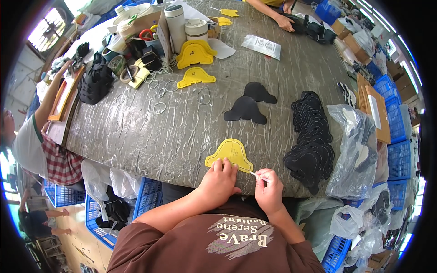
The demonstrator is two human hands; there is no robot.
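Note:
Near the table's front edge lies a yellow curved template (230, 152) with slots along its border. Pressing on its lower part are the outstretched fingers of my left hand (219, 183). My right hand (269, 189) pinches a thin white marking pen (254, 173), its tip at the template's lower right corner. Whatever is under the template is hidden. Beyond it, two black cut pieces of similar shape lie overlapping, a nearer black piece (245, 110) and a farther one (259, 92). To the right, a long fanned stack of black pieces (312, 132) reaches toward the front edge.
More yellow templates (195, 53) lie farther back, near rubber bands (159, 108), tape rolls and a white flask (175, 25). A clear plastic bag (350, 154) sits at the right edge. A co-worker's hands (285, 22) handle black pieces at the far side; another person (34, 141) works at left.

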